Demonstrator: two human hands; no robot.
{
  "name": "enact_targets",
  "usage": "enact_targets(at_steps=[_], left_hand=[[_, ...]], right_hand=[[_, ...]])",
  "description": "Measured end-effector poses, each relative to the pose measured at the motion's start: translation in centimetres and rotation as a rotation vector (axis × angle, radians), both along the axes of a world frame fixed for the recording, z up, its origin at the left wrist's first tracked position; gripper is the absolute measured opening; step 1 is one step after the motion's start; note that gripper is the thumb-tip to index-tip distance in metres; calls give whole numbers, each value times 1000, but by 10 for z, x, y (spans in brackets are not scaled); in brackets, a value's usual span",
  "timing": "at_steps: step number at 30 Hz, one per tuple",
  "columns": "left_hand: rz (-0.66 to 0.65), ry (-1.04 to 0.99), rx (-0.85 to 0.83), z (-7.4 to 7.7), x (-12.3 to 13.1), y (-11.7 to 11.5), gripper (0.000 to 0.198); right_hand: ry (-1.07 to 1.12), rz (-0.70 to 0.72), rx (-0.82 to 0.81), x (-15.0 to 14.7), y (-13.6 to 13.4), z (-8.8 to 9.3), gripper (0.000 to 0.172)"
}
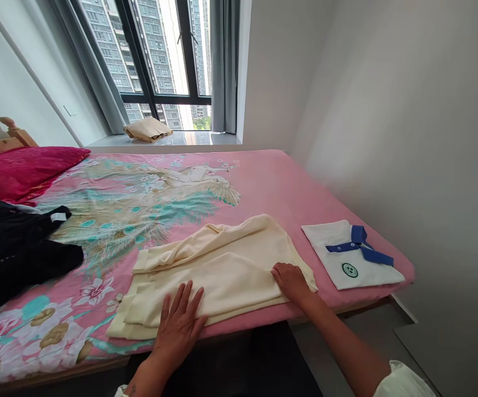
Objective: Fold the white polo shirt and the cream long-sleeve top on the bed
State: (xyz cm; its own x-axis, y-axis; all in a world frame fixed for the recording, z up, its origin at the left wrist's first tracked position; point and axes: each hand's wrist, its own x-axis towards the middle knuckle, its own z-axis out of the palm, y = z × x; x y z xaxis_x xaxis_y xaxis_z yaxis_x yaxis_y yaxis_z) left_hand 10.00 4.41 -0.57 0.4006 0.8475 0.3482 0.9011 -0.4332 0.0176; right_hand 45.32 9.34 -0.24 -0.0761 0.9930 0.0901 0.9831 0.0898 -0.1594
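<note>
A cream garment lies folded lengthwise near the front edge of the bed, its upper layer wrinkled and its left end in uneven layers. My left hand rests flat on the near edge of the cloth, palm down with fingers spread. Toward the right end, my right hand has its fingers bent and closed on the fabric, which creases at the fingertips. Whether the garment is a shirt or trousers, I cannot tell. Just right of it lies a neatly folded white polo shirt with a blue collar and a round green badge.
Dark clothes are heaped on the left of the bed, by a red pillow. The pink bedsheet has a bird and flower print. A folded beige cloth sits on the windowsill. A wall borders the right side.
</note>
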Motion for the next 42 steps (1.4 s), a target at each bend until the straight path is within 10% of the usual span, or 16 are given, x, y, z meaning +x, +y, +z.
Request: enact_targets(at_steps=[4, 12, 18, 25, 37, 42], left_hand=[[59, 19, -176, -20, -13, -7, 56], [35, -198, -256, 39, 61, 81, 46], [87, -230, -434, 53, 116, 146, 39], [45, -274, -502, 47, 82, 126, 36], [-56, -351, -809, 58, 91, 137, 43], [57, -393, -622, 52, 105, 147, 36]], right_hand=[[15, -63, 20, -3, 2, -6, 21], [96, -33, 57, 0, -5, -3, 18], [145, -16, 77, 4, -9, 3, 23], [213, 277, 220, 24, -39, 3, 58], [215, 157, 480, 35, -42, -27, 26], [245, 123, 512, 34, -47, -29, 20]])
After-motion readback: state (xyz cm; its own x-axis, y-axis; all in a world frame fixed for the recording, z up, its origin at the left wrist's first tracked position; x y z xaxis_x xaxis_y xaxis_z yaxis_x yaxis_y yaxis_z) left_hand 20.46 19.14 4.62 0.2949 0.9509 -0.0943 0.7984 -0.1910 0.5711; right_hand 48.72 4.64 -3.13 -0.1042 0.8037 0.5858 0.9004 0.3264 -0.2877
